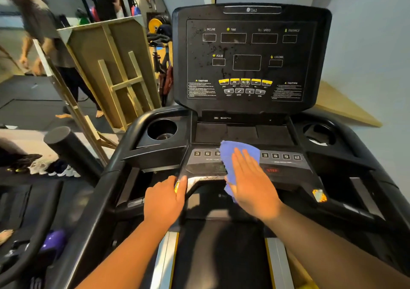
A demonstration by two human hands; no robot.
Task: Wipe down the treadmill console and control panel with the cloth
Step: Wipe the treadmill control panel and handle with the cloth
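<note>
Wiping of the lower control panel [206, 166] is the step in hand. The right hand [250, 177] lies flat and spread on the blue cloth [235, 153], pressing it against the middle of the panel, between the two rows of numbered quick keys. The fingers are extended rather than curled; the cloth is pinned under the palm, not pinched. Its lower corner hangs over the front edge of the panel.

The left hand [165, 196] rests on the grip bar [199, 180] at the panel's front edge, fingers wrapped loosely over it, apparently as a brace. It carries nothing.

The upright console [250, 55] above shows dark specks and streaks across the display windows and around the yellow buttons [245, 81]. Judged from this, the console face remains to be cleaned.

The next move calls for steady flat pressure and sideways passes across both key rows and the red stop label [271, 170]. The cloth should then be gathered and lifted to the console face. The two cup holders [162, 129] flank the panel and may need a separate pass.
</note>
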